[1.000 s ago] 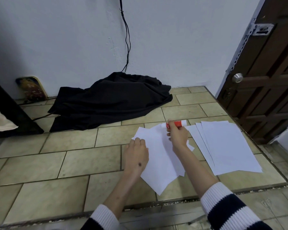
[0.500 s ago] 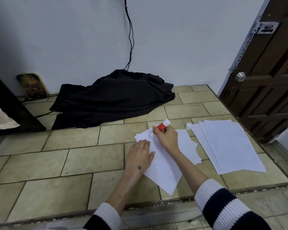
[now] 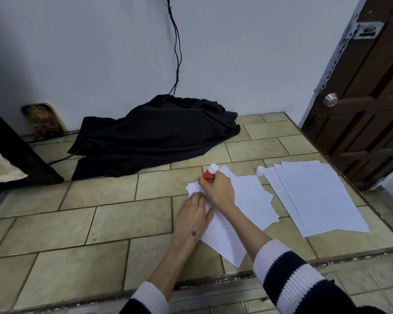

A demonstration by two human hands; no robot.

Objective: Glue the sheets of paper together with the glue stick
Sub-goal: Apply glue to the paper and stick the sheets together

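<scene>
Left hand (image 3: 192,217): nearest; flat and open, palm down on the near-left edge of the working sheets (image 3: 247,200), pinning them to the tiled floor (image 3: 77,223)
Right hand (image 3: 218,189): just beyond the left, fingers closed round the glue stick (image 3: 209,173); stick tilted, white base up and away, glue end hidden under the hand, probably on the far-left corner of the paper
Handling: paper is light, limp and likely to slide on tile, so press flat beside the glued strip; stick is rigid, small, best held by the red barrel
Cap (image 3: 260,171): white, on the floor between working sheets and spare stack (image 3: 315,196); may roll
Stack: fanned, right, clear of the hands
Beyond: black cloth (image 3: 154,137) against the wall, cord (image 3: 176,41) hanging above; wooden door (image 3: 372,98) right; nothing blocks the work
</scene>
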